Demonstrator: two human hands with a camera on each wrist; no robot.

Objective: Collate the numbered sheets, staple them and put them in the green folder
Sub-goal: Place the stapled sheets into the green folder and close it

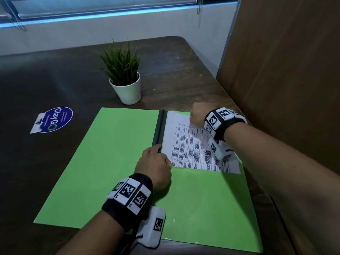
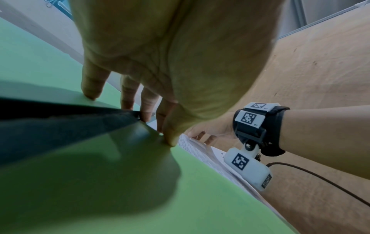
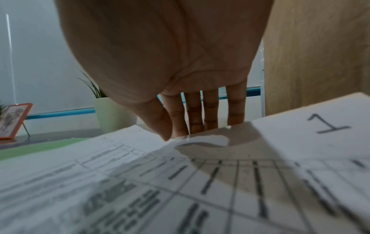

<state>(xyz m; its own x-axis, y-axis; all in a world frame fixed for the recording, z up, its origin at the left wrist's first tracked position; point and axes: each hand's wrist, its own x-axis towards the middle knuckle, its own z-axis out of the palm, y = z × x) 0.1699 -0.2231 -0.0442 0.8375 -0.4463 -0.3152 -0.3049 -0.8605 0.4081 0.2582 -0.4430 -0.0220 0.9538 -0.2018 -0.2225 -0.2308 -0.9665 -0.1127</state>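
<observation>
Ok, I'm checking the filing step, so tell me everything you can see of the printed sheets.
The printed sheets are white paper carrying a dense printed table, with a handwritten 1 by one corner. They lie on the right half of the open green folder, beside its dark spine, lower edge tucked behind the pocket. The right hand pinches their far edge.

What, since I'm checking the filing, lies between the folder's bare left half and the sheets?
A black spine strip, seen in the head view.

One folder [image 1: 110,162], one stack of sheets [image 1: 193,150] with its count hidden, one plant [image 1: 127,85], one sticker [image 1: 55,119], one picture frame [image 3: 14,120]. Two hands: left [image 1: 154,162], right [image 1: 198,115].
</observation>
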